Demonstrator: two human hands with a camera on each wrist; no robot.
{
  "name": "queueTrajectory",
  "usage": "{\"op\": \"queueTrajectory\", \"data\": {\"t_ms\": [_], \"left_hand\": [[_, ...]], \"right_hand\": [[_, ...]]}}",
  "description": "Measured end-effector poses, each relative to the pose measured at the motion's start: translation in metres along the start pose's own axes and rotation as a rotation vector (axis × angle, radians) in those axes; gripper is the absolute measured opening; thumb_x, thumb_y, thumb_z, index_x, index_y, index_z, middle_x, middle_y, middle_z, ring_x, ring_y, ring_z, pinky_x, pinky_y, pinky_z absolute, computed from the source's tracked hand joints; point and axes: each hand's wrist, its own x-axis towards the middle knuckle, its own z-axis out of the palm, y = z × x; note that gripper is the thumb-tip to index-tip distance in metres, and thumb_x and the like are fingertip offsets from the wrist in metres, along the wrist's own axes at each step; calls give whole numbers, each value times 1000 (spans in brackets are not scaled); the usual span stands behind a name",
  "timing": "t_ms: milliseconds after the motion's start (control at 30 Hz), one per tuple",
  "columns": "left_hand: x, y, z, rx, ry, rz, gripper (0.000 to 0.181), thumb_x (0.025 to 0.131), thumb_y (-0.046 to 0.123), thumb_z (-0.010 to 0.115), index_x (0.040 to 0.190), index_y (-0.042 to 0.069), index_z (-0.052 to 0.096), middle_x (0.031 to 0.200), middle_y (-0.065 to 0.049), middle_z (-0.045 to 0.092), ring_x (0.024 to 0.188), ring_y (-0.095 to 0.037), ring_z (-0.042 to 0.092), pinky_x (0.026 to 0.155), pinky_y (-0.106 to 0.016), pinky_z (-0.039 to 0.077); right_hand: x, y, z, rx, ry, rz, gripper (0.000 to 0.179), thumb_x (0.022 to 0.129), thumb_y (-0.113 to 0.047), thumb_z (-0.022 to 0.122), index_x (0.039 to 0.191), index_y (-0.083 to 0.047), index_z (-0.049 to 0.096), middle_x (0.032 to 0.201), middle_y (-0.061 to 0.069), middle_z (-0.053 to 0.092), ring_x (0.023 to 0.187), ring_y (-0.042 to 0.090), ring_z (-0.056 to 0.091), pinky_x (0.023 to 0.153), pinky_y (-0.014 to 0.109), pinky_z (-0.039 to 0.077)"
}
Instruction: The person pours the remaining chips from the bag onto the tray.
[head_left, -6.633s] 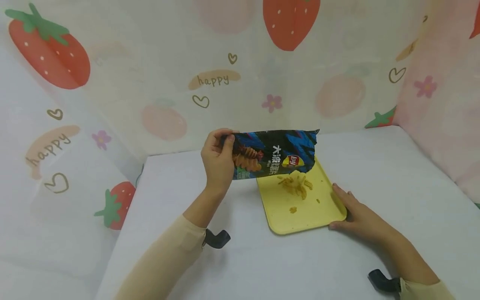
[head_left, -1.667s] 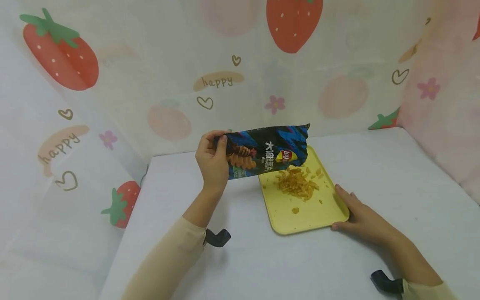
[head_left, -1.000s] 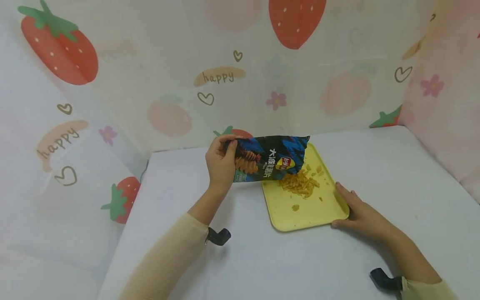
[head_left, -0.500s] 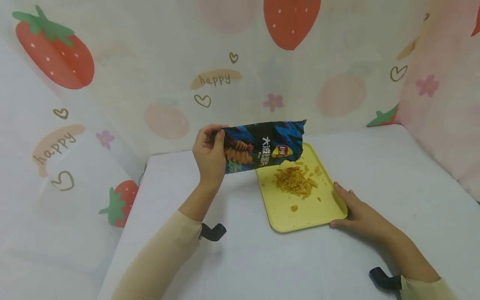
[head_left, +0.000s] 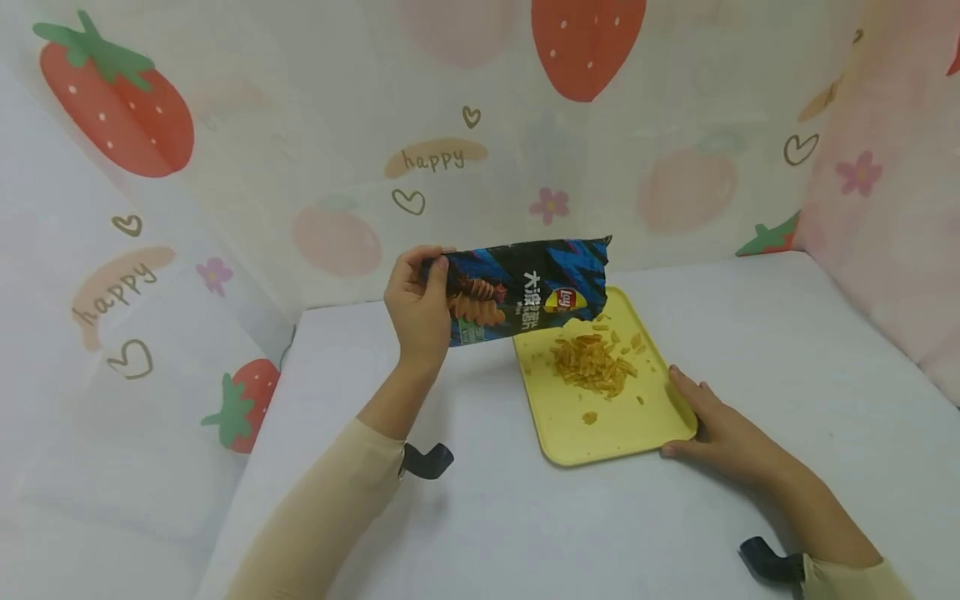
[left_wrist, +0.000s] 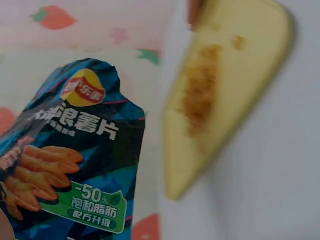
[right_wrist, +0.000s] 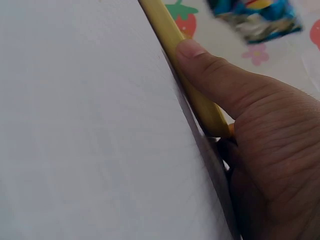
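My left hand (head_left: 420, 312) grips the closed end of a black and blue Lay's potato chip bag (head_left: 528, 290), thumb on its front. The bag lies sideways in the air, its torn end pointing right over the far part of a yellow tray (head_left: 615, 429). Broken potato chips (head_left: 592, 364) are heaped on the tray, with a few pieces scattered round. My right hand (head_left: 723, 433) holds the tray's near right corner, thumb at the front edge and fingers along the right side. In the right wrist view the thumb (right_wrist: 192, 50) presses the tray's outer wall.
A white-covered table (head_left: 487, 533) carries the tray. Behind it hangs a strawberry-print backdrop (head_left: 510, 142), with side sheets at left and right. A dark curved wrist mount (head_left: 427, 461) sticks out from the left sleeve; another (head_left: 768, 560) sits at the right wrist.
The chip heap has grown since the earliest frame. Over the last second the bag rose and shifted left, uncovering more of the heap, then stayed nearly still. The right hand keeps its place.
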Motion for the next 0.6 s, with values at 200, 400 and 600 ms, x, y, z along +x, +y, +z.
{"op": "queueTrajectory", "data": {"t_ms": [200, 400, 600], "left_hand": [[-9, -1, 4, 61, -106, -12, 13, 102, -1, 58, 113, -6, 64, 111, -17, 70, 108, -26, 68, 92, -27, 56], [7, 19, 4, 26, -57, 72, 11, 102, 1, 58, 112, -2, 64, 110, -16, 70, 108, -24, 67, 93, -29, 55], [11, 23, 7, 35, -53, 28, 12, 101, -4, 58, 111, -9, 63, 111, -19, 69, 110, -27, 66, 96, -29, 55]], "right_hand": [[-3, -2, 2, 8, -11, 1, 118, 80, -61, 80, 166, -32, 4, 172, 9, 10, 151, 57, 4, 114, 77, 14], [-3, -5, 4, 2, -9, -1, 118, 80, -60, 80, 166, -31, 5, 172, 10, 10, 151, 58, 5, 113, 78, 15], [-2, -5, 3, 8, -3, 0, 118, 80, -59, 80, 166, -30, 5, 172, 9, 10, 151, 57, 4, 114, 77, 14]]}}
